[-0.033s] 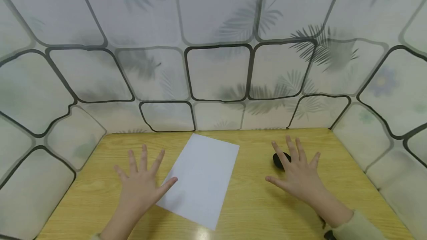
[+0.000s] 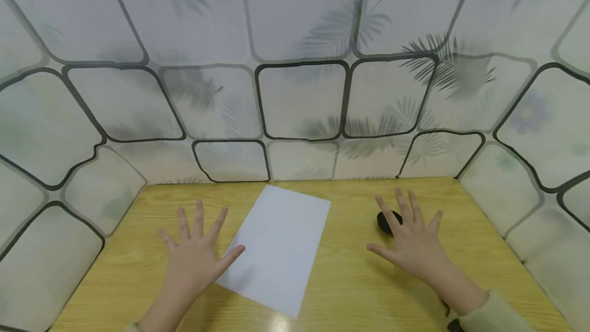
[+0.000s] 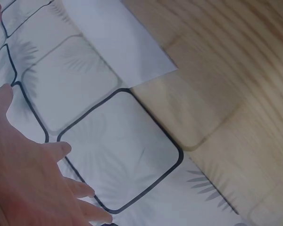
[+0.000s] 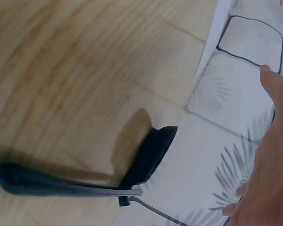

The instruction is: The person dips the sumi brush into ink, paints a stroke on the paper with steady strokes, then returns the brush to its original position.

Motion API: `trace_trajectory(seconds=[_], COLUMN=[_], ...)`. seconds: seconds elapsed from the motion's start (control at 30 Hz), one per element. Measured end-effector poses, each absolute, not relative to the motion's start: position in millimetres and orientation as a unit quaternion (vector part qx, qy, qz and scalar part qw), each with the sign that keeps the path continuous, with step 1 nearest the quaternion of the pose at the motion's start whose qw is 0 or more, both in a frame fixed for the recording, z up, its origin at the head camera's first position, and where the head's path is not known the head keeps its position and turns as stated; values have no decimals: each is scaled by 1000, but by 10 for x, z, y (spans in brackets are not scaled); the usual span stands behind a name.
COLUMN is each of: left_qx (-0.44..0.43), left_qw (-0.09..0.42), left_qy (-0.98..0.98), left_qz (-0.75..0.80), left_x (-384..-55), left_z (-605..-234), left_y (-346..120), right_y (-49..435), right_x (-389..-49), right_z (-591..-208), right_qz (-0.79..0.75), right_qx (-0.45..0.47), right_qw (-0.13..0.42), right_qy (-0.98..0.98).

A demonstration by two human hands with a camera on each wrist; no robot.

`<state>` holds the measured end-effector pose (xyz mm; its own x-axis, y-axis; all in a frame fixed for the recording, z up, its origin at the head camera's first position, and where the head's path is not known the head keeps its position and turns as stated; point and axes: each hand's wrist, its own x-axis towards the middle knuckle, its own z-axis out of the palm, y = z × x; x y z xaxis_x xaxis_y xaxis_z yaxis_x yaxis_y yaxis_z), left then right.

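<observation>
My left hand is held over the left of the wooden table, fingers spread and holding nothing. Its thumb overlaps the left edge of a white sheet of paper in the head view. On the right, my right hand also has its fingers spread and grips nothing. Partly behind its fingers lies a long-handled tool with a rounded black head. The right wrist view shows this black head and a grey handle with a thick dark grip. Its exact kind is unclear.
A pale cloth or panel wall with dark outlined cells and leaf prints rises behind the table and along both sides. Light wood table shows between the paper and my right hand. The paper lies slanted, its far end close to the back wall.
</observation>
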<state>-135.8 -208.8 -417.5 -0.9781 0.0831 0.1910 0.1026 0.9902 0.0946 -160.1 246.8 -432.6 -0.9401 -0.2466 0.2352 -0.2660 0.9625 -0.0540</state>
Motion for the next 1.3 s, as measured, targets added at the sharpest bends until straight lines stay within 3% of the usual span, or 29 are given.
trace_trajectory(seconds=[0.8, 1.3], left_qx=[-84, -118], left_qw=[91, 116], left_qy=[-990, -984], left_qz=[-70, -63], left_x=[-1416, -1440], left_z=[-4271, -4232], left_y=[-2125, -2188], right_y=[2624, 2780], right_x=[-1588, -1629], right_z=[-4278, -4261], right_qz=[14, 10], right_qx=[108, 121], right_qw=[122, 163], right_qy=[-987, -979])
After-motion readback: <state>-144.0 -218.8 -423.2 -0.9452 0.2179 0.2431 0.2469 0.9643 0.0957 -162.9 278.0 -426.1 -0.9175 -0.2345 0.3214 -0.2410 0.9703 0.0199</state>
